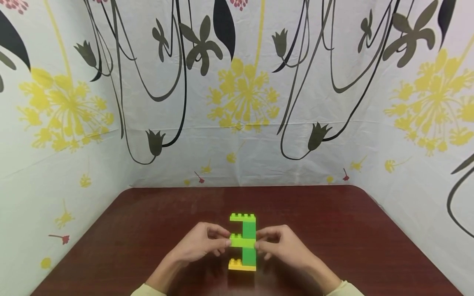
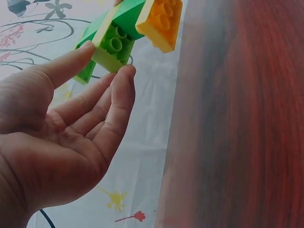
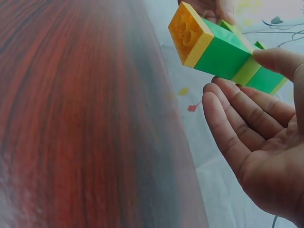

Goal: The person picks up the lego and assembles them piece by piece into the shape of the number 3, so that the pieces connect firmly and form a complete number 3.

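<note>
Both hands hold up a stack of toy building bricks (image 1: 249, 256) shaped like a backwards E. Lime-green bricks form its top (image 1: 242, 218) and middle arms, green bricks join them, and a yellow brick (image 1: 242, 267) is the base. My left hand (image 1: 198, 244) pinches the free end of the middle lime brick (image 2: 107, 59) between thumb and fingertips. On the other side, my right hand (image 1: 285, 248) grips the stack at the same level, thumb on one face and fingers on the other. The yellow brick's hollow underside (image 3: 187, 35) shows in the right wrist view.
A dark red-brown wooden table (image 1: 177, 209) lies under the hands, its surface glossy. White cloth (image 1: 244, 164) printed with yellow, grey and red flowers hangs behind it and along both sides.
</note>
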### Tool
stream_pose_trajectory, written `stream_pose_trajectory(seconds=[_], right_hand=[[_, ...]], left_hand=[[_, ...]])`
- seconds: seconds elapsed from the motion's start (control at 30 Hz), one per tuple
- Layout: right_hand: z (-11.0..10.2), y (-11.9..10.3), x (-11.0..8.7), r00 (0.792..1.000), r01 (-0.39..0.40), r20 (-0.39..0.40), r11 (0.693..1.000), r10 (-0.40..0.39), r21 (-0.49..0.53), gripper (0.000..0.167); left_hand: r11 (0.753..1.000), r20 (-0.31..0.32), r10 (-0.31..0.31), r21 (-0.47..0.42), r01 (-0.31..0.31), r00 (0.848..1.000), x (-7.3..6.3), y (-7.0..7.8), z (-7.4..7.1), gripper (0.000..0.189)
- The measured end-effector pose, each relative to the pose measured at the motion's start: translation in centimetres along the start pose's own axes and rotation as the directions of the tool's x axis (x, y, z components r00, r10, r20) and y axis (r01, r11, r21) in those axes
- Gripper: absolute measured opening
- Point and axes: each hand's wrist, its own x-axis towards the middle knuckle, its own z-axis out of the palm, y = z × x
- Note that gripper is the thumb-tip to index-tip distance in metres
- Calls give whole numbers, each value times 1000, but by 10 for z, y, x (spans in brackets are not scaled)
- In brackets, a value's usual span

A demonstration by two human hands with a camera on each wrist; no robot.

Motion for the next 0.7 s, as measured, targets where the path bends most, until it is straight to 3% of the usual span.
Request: stream_pose_trajectory(seconds=[0.7], right_hand=[[7, 5, 4, 996, -62, -55, 998, 63, 16, 49]], left_hand=[[999, -91, -30, -32, 27, 995, 2, -8, 9, 29]])
